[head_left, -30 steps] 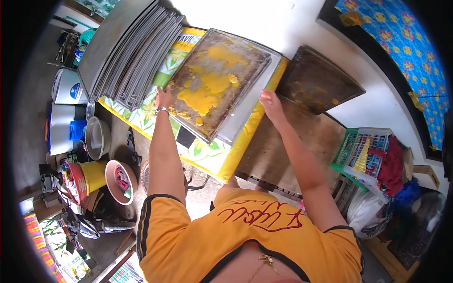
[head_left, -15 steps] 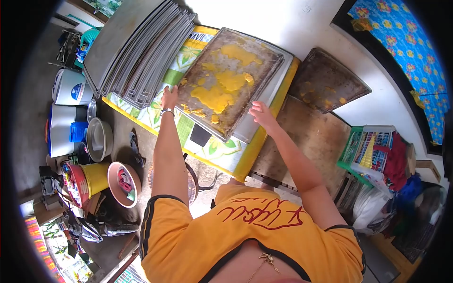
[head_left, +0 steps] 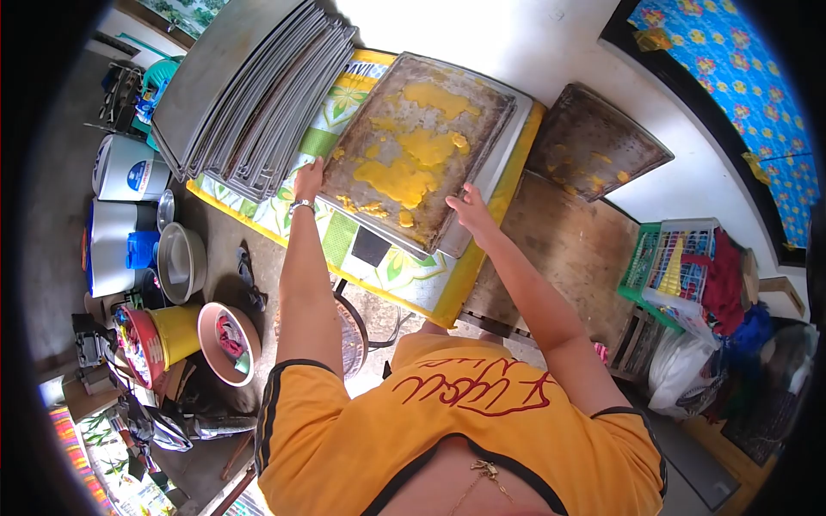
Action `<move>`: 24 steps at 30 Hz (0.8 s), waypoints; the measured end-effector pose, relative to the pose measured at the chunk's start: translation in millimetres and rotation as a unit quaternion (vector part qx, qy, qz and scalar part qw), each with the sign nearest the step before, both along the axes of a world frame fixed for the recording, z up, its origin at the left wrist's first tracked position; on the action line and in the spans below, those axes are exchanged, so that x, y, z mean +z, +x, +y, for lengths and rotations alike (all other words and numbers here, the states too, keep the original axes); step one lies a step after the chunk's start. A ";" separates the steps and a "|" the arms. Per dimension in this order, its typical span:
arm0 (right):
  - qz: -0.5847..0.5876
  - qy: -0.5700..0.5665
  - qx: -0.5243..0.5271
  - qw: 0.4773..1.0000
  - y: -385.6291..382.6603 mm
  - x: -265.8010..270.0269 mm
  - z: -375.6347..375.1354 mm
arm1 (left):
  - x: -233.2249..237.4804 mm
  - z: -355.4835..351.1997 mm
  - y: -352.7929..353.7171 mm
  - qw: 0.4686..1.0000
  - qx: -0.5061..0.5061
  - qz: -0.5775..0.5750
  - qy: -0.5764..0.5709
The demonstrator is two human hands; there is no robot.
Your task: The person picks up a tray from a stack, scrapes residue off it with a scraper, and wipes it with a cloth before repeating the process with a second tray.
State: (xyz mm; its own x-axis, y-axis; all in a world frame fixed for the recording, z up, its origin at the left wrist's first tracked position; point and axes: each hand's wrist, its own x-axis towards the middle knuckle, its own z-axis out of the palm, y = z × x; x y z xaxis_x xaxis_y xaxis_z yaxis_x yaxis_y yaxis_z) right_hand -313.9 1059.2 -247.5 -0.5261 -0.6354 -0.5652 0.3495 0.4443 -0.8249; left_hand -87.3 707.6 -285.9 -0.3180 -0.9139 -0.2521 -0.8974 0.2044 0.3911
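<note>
A dark, worn baking tray (head_left: 387,112) with patches of yellow residue (head_left: 413,163) lies on the table, over a lighter tray (head_left: 516,142) that shows along its right side. My left hand (head_left: 309,181), with a watch on the wrist, grips the top tray's left edge; some fingertips are hidden. At the right edge, my right hand (head_left: 470,211) has its thumb over the rim and its other fingers along the side. A tall stack of metal trays (head_left: 258,103) stands on edge just beyond my left hand.
The table has a patterned cloth (head_left: 413,279) with yellow borders. Another stained tray (head_left: 594,142) leans on the wall at right, above a wooden surface (head_left: 551,249). Plastic baskets (head_left: 680,267) stand farther right. Basins (head_left: 228,340) and buckets (head_left: 179,331) line the floor at left.
My right hand has moved in from beside the tray onto its right edge. The near edge of the stained tray has shifted slightly right. My left hand stays at the left edge.
</note>
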 end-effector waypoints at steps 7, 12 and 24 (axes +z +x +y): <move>-0.026 0.024 -0.079 0.996 -14.9 -16.7 4.6 | 12.0 31.4 6.0 0.998 0.019 0.063 0.009; -0.096 -0.024 -0.096 0.990 -39.4 -30.4 19.1 | 27.6 57.7 8.9 0.994 0.041 0.071 0.075; -0.052 -0.072 -0.050 0.995 -56.7 0.4 51.8 | 48.0 112.7 -11.6 0.984 0.100 0.135 0.052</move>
